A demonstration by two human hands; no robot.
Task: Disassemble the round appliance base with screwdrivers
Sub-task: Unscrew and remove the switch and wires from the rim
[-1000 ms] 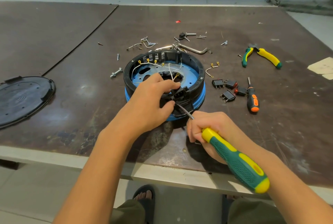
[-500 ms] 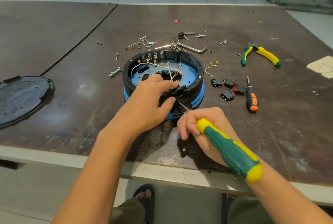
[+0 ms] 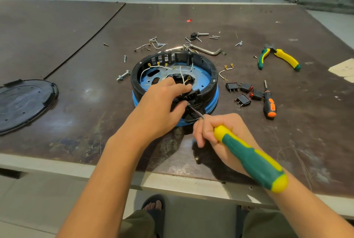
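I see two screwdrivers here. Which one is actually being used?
The big green-and-yellow screwdriver, gripped in the right hand, tip at the round base. The small black-and-orange screwdriver lies loose on the table.

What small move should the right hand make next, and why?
Probably lever the green-yellow screwdriver gently upward: the right hand holds it with the tip against the black block at the near rim of the round base, and the left hand grips that block.
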